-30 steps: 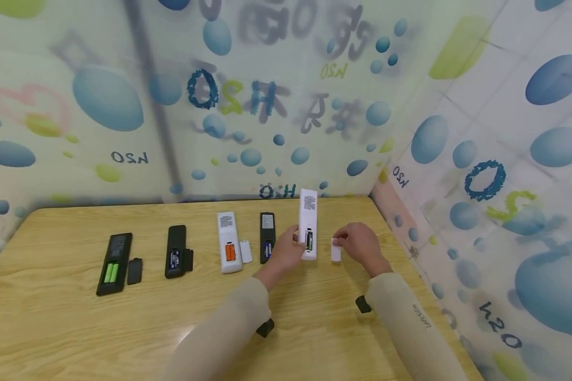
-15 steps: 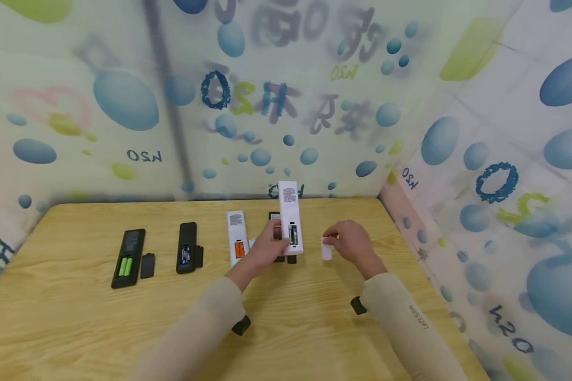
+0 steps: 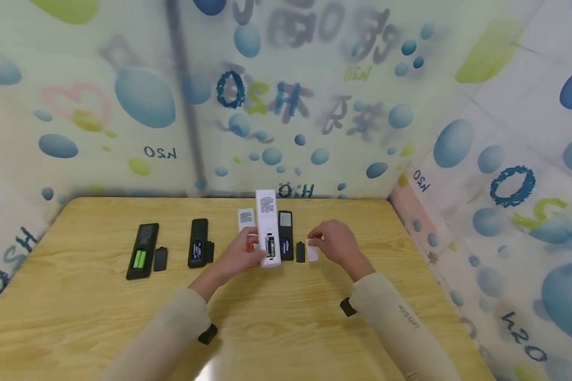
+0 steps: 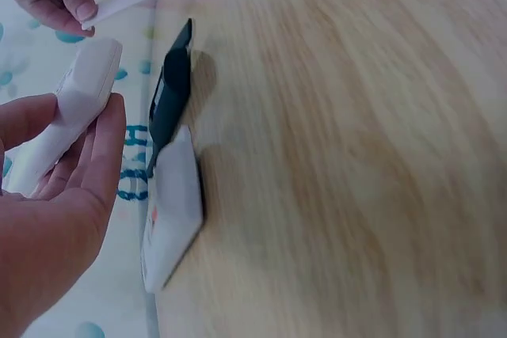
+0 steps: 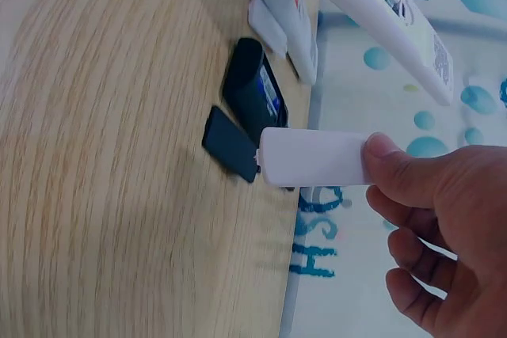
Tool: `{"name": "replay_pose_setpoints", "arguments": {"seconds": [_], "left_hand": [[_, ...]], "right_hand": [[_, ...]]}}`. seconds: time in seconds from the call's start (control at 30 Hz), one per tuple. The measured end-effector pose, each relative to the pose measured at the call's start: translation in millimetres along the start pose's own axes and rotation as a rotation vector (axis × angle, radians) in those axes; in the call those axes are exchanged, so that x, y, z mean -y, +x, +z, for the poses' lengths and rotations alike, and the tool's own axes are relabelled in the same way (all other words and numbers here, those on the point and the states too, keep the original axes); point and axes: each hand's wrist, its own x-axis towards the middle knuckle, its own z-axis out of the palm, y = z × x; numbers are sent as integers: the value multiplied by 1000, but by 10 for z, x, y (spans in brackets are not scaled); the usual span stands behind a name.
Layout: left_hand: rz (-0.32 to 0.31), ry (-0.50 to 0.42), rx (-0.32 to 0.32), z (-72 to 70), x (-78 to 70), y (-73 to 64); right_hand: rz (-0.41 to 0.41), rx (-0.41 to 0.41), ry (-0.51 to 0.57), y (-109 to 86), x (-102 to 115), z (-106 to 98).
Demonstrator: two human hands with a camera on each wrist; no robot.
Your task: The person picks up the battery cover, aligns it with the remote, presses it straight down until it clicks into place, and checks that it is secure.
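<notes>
My left hand (image 3: 235, 256) grips a white remote control (image 3: 267, 211) by its lower end, raised above the table with its back toward me. Its battery compartment is uncovered and holds batteries. Between thumb and fingertips, my right hand (image 3: 337, 242) pinches a small white battery cover (image 5: 313, 157), apart from the remote and to its right. Behind the held remote lies another white remote (image 3: 245, 216) with orange batteries, partly hidden. Just right of it is a black remote (image 3: 285, 219) with blue batteries, its black cover (image 3: 301, 252) lying alongside.
Farther left on the wooden table (image 3: 276, 328) lie a black remote (image 3: 146, 238) with green batteries, its cover (image 3: 160, 259), and another black remote (image 3: 199, 230) with a cover (image 3: 210, 252) against it. Patterned walls (image 3: 148, 95) rise behind and to the right.
My left hand has carried the white remote leftward, past the black remote to in front of the other white one. The right hand has shifted left too, still pinching the battery cover.
</notes>
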Motion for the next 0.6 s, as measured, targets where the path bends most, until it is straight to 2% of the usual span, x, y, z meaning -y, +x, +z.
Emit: {"name": "replay_pose_setpoints", "arguments": {"seconds": [0.13,0.27,0.6], "left_hand": [[-23,39,12,-105,43,-104],[-23,36,41,-153,76,-154],[-7,95,84,-179,215,-235]], "right_hand": [[-32,14,-1,31,113,30],[-48,23,-9,44,199,33],[-73,31,-20,12,337,60]]}}
